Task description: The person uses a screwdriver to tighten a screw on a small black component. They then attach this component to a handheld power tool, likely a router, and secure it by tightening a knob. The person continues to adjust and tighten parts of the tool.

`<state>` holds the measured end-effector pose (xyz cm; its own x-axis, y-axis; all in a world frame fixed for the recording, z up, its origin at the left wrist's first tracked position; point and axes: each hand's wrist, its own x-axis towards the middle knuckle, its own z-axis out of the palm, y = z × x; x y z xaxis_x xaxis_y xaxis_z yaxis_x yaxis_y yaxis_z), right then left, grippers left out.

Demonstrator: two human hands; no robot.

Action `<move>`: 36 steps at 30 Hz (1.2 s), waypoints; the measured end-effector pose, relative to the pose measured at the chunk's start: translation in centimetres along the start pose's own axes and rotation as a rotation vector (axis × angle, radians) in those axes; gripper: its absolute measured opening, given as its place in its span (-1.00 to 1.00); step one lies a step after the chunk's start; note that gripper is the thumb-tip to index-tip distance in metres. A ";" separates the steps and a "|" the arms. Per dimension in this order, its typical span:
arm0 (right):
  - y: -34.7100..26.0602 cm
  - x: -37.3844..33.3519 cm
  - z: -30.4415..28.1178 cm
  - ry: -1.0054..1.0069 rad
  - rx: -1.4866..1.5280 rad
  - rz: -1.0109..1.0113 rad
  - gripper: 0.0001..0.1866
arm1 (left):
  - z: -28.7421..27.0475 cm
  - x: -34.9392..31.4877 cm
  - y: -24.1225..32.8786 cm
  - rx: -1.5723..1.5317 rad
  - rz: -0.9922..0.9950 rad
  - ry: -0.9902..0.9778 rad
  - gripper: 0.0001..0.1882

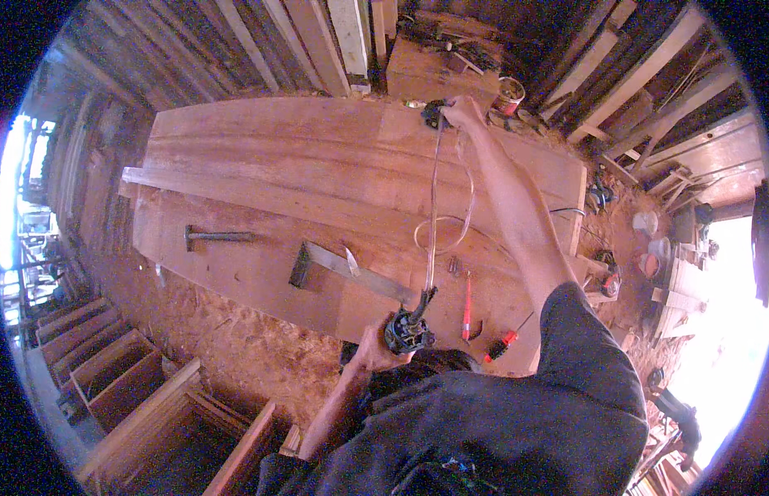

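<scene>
Open-ended black tool body at the worktop's near edge, its pale cord leading away. The left hand cups the body, fingers grasping it from below, apparently to keep its opening upward. The right hand, beyond the far edge, has its fingers closed on the cord, seemingly to hold it straight; whether they also grip the dark lump beside them cannot be told. A slack cord loop obstructs the middle. Left of it: square, knife-like blade, hammer. Toward the near right corner: red-handled screwdriver.
</scene>
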<state>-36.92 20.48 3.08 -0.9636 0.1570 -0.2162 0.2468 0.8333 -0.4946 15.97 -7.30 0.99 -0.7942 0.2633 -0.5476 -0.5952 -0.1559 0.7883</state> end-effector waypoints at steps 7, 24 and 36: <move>-3.2 -9.0 -2.8 -0.336 0.689 -0.081 -0.60 | 1.6 -3.7 12.1 0.523 0.097 0.015 -0.50; -1.0 -35.6 -8.6 -0.406 1.414 -0.501 -0.48 | 3.1 -4.9 16.8 0.456 0.233 -0.105 -0.30; -1.2 -41.1 -7.4 -0.343 1.554 -0.615 -0.40 | 3.6 -5.1 17.5 0.431 0.200 -0.145 -0.27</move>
<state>1.59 16.91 18.75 -0.9344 -0.2524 0.2513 -0.0651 -0.5727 -0.8172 10.08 -7.98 18.57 -0.8444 0.4028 -0.3533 -0.3040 0.1828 0.9350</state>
